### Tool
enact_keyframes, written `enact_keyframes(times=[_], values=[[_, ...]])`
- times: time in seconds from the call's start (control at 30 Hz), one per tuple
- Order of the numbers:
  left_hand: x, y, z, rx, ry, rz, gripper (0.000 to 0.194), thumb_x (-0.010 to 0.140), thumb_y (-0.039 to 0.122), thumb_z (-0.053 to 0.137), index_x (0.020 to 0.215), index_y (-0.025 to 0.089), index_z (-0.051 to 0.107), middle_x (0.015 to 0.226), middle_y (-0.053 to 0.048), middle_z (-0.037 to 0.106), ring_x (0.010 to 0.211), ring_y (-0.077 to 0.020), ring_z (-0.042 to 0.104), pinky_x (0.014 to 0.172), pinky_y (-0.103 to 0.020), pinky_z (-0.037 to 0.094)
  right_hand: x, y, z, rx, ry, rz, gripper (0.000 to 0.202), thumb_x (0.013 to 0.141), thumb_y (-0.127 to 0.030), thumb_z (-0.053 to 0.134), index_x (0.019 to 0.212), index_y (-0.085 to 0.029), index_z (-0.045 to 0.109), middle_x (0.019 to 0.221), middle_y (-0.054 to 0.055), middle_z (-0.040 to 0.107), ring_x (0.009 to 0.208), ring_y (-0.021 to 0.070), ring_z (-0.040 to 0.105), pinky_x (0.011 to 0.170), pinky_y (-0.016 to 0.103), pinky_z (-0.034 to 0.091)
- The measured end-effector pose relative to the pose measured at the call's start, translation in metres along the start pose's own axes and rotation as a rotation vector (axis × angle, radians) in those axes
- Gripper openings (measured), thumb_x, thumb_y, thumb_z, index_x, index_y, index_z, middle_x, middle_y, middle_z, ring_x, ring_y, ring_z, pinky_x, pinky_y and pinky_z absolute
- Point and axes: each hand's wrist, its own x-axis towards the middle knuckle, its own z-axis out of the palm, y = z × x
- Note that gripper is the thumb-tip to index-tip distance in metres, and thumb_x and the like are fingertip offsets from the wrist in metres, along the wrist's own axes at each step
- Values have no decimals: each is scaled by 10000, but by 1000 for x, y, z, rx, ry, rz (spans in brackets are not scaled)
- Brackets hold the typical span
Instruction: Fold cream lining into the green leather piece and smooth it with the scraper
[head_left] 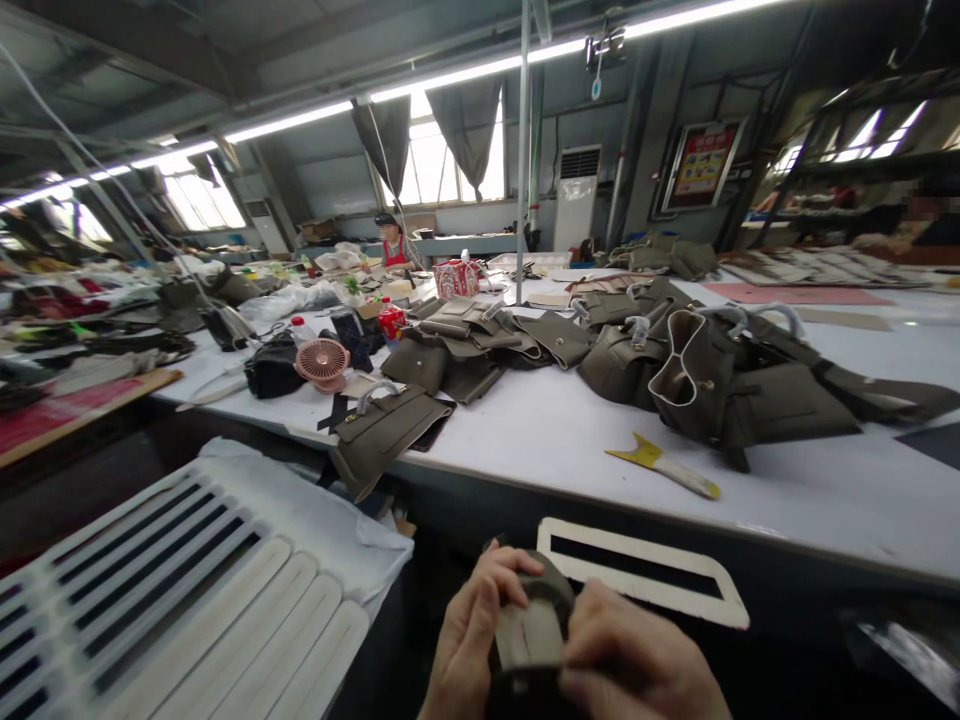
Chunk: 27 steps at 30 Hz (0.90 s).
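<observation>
At the bottom centre, below the table's front edge, my left hand [480, 615] is wrapped round the left side of a dark olive leather piece [531, 635] with a lighter panel. My right hand [637, 650] pinches the same piece at its right edge, fingers curled and slightly blurred. The lower part of the piece is dark and hard to make out. Just behind my hands lies a cream slotted frame [724, 595], longer than it is wide.
Across the white table [525, 440] lie olive bags [787, 400], a yellow-tipped tool [664, 467], and a pink fan [322, 363]. White slatted panels [247, 620] stand at the lower left. A metal pole [523, 180] rises mid-table. A person in red [393, 250] is far back.
</observation>
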Motion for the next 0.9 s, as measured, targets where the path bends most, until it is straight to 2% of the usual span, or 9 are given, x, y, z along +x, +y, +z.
enact_keyframes(times=[0.07, 0.13, 0.23, 0.33, 0.47, 0.53, 0.6, 0.77, 0.9], values=[[1, -4, -4, -33, -19, -28, 638, 881, 749, 326, 775, 206, 645, 1085, -102, 661, 1136, -304, 539, 1165, -464, 213, 9, -4, 6, 67, 145, 225, 179, 883, -304, 587, 732, -219, 543, 702, -6, 536, 662, 152, 540, 629, 260, 469], [2, -6, -7, -51, -39, -14, 664, 822, 807, 372, 836, 207, 657, 1109, -101, 636, 1108, -311, 554, 1093, -441, 333, 13, -2, 14, 91, 199, 320, 144, 858, -314, 597, 784, -218, 519, 730, -18, 524, 683, 150, 517, 648, 260, 457], [2, -6, -8, -19, 19, -11, 399, 851, 606, 577, 906, 220, 662, 1097, -69, 627, 1050, -259, 585, 958, -334, 438, 9, 6, 29, 74, 127, 362, 182, 761, -263, 662, 873, -220, 525, 784, -22, 541, 722, 157, 520, 659, 252, 453], [2, -5, -5, -11, 129, -46, 246, 882, 468, 612, 905, 229, 670, 1060, -44, 641, 1002, -212, 602, 874, -265, 465, -1, 12, 44, 26, 198, 362, 252, 678, -175, 680, 878, -221, 534, 801, -27, 549, 725, 153, 542, 660, 240, 447], [2, -7, 1, 19, 259, -40, 246, 847, 464, 666, 860, 219, 684, 991, -41, 669, 994, -200, 600, 887, -240, 461, -4, 18, 58, -5, 236, 245, 125, 770, -182, 629, 864, -218, 556, 797, -20, 572, 707, 140, 571, 660, 218, 456], [2, -8, 2, 32, 300, -52, 264, 825, 474, 688, 852, 212, 687, 976, -46, 675, 968, -201, 607, 864, -241, 476, -2, 20, 61, -1, 232, 239, 47, 823, -208, 602, 835, -215, 556, 759, -18, 579, 669, 132, 570, 621, 210, 447], [3, -8, 3, 50, 331, -63, 296, 810, 497, 697, 839, 202, 689, 979, -59, 684, 966, -212, 622, 852, -249, 492, 1, 20, 63, 34, 252, 274, 83, 861, -257, 585, 799, -209, 560, 717, -16, 582, 635, 130, 557, 592, 213, 428], [7, -6, 2, 172, 372, -47, 376, 754, 570, 721, 812, 199, 711, 962, -71, 712, 946, -237, 662, 861, -286, 526, 13, 16, 67, 330, 366, 493, 284, 820, -430, 652, 694, -191, 563, 618, -25, 531, 585, 127, 494, 540, 228, 382], [3, 2, -2, 363, 369, -93, 416, 653, 597, 782, 847, 231, 743, 970, -54, 737, 957, -285, 678, 831, -325, 554, 21, 12, 65, 598, 357, 602, 351, 698, -432, 785, 627, -187, 544, 555, -48, 503, 542, 110, 472, 497, 216, 369]])
